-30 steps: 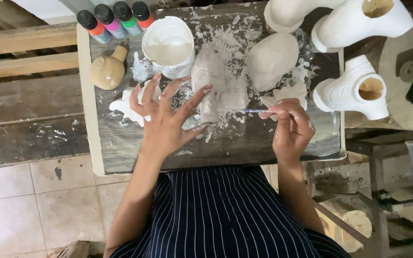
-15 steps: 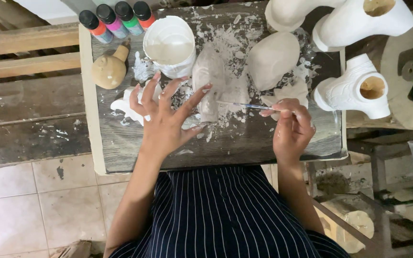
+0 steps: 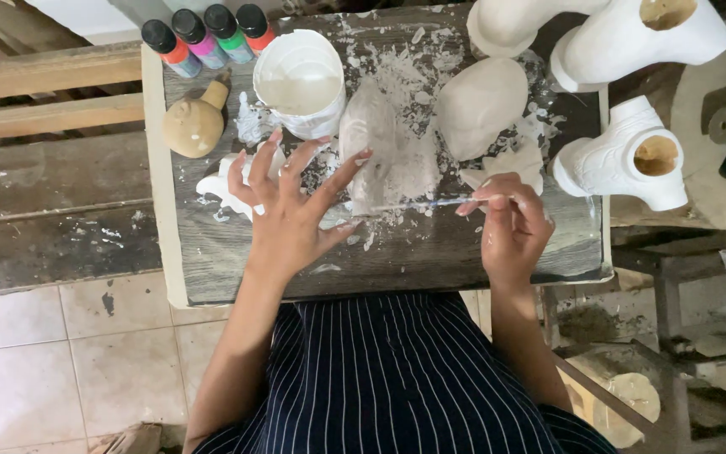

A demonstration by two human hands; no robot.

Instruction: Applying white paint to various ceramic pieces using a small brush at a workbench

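Now my right hand pinches a thin paintbrush, lying crosswise with its tip leftward against the pale oblong plaster cast on the dark wooden tabletop. My left hand, fingers spread, steadies the cast's left side, nearer.

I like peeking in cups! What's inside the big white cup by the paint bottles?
The white cup looks full of pale, creamy white liquid, smooth on top. Its bottom is covered by the liquid, so anything sunk in it stays hidden.
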